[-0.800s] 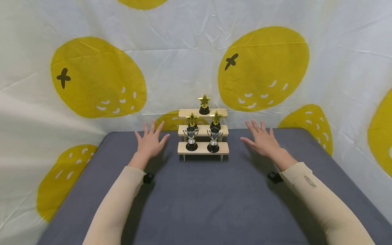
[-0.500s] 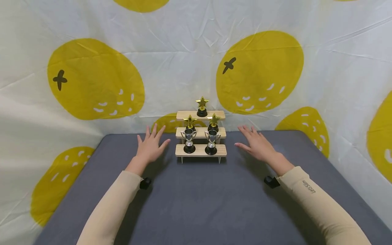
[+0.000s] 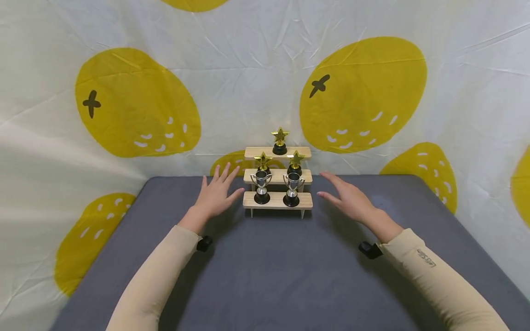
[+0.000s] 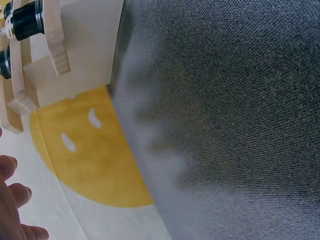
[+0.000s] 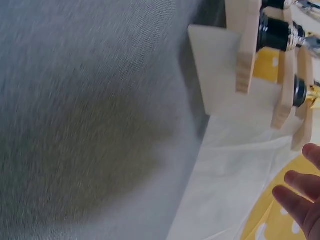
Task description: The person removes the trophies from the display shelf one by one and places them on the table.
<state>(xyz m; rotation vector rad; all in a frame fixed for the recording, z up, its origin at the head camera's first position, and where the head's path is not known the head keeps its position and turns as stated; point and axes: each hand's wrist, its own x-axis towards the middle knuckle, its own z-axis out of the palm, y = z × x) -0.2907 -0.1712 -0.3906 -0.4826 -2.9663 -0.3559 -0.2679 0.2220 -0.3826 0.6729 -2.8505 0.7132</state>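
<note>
A three-tier wooden stand (image 3: 276,206) stands at the back of the table in the head view. Two silver trophy cups, a left cup (image 3: 261,180) and a right cup (image 3: 292,181), are on its lowest tier. On the middle tier are two gold star trophies, and one more star trophy (image 3: 279,138) tops the stand. My left hand (image 3: 215,195) hovers left of the stand, fingers spread, holding nothing. To the right, my right hand (image 3: 351,200) is held apart from the stand with its fingers extended. In the wrist views, fingertips (image 4: 20,194) and fingertips (image 5: 295,200) show near the stand's sides.
A dark grey cloth covers the table (image 3: 273,271). Behind it hangs a white curtain (image 3: 248,101) with large yellow fruit shapes, close to the stand's back. Each wrist carries a small black camera, such as the right one (image 3: 370,249).
Both hands have moved inward, nearer the stand's two sides. The right hand's fingers have drawn closer together. The trophies stay in place on the stand; the head view shifts slightly.
</note>
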